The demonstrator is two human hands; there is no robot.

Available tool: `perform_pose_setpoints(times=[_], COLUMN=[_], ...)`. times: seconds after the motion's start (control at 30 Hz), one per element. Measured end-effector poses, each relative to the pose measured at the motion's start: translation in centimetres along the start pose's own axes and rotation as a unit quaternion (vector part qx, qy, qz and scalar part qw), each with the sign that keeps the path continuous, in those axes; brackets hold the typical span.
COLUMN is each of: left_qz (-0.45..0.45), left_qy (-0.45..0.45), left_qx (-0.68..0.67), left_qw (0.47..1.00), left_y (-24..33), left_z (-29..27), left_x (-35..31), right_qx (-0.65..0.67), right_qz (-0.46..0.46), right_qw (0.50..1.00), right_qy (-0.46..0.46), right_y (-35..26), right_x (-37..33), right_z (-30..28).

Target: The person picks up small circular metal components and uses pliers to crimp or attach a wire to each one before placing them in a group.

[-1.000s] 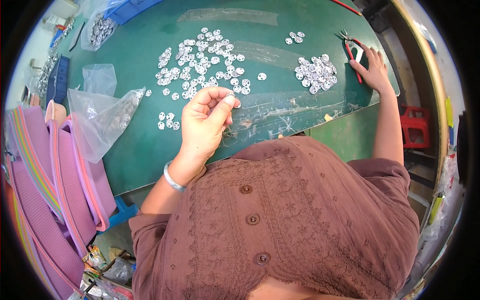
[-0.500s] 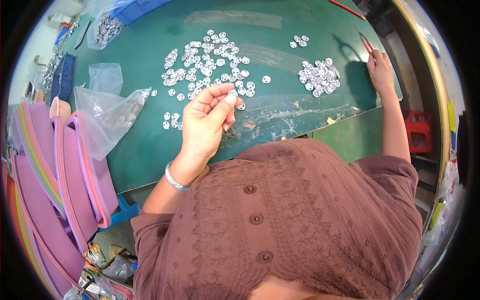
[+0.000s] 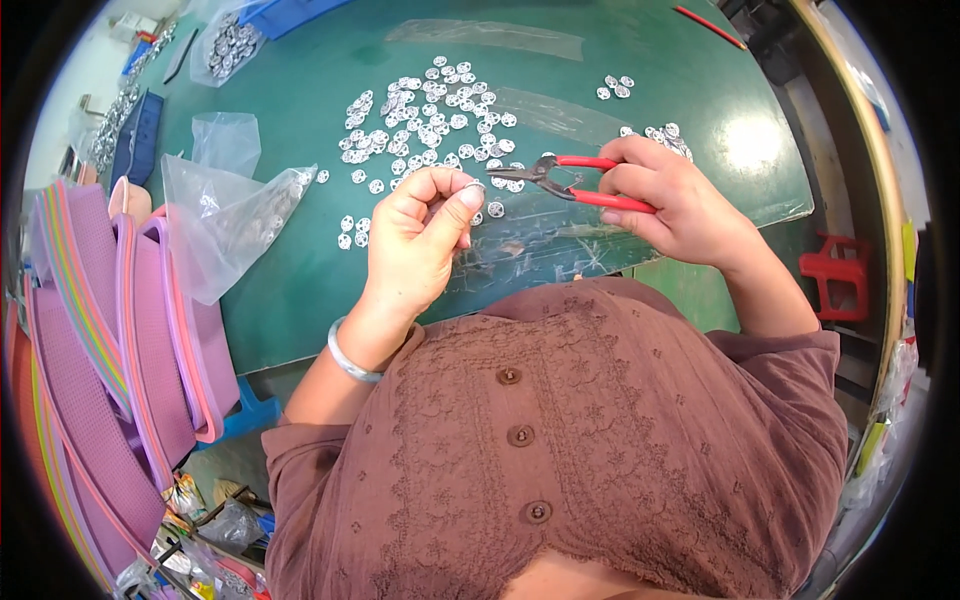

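Note:
Between the thumb and fingertips of my left hand is pinched a small round silver charm. My right hand is closed round the red handles of a pair of pliers. The pliers' dark jaws point left, their tips close to the charm; whether they touch it I cannot tell. Behind my hands lies a wide scatter of like silver charms. A denser heap of charms is partly hidden behind my right hand.
A clear plastic bag rests at the table's left, another bag of metal pieces behind it. Blue bins stand at the back. Purple padded straps crowd the left edge. A red stick lies far right, above a red stool.
My right hand has brought the pliers from the table's right edge leftward to the charm in my left hand. My left hand keeps its pinch in nearly the same place.

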State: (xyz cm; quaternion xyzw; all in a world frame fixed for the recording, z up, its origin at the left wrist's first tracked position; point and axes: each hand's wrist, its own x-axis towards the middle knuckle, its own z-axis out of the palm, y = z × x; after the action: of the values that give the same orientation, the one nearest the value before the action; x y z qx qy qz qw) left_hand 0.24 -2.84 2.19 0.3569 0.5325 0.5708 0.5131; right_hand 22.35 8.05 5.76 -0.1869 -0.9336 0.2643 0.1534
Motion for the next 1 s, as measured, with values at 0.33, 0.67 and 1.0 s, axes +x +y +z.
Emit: perform_pose_setpoints(times=[0.33,0.67,1.0], left_qz=[0.063,0.060,0.072], left_qy=[-0.018,-0.024,-0.027], left_qx=[0.031,0.041,0.039], left_qw=[0.997,0.997,0.996], left_y=[-0.1,0.0,-0.1], left_z=[-0.5,-0.6,-0.4], left_x=[0.0,0.0,-0.1], right_qx=[-0.001,0.006,0.079], right_qz=[-0.004,-0.001,0.003], right_qw=[0.999,0.999,0.996], right_qy=[-0.034,-0.054,-0.051], right_y=[-0.1,-0.2,0.3], right_x=[0.6,0.5,0.2], right_z=[0.3,0.4,1.2])
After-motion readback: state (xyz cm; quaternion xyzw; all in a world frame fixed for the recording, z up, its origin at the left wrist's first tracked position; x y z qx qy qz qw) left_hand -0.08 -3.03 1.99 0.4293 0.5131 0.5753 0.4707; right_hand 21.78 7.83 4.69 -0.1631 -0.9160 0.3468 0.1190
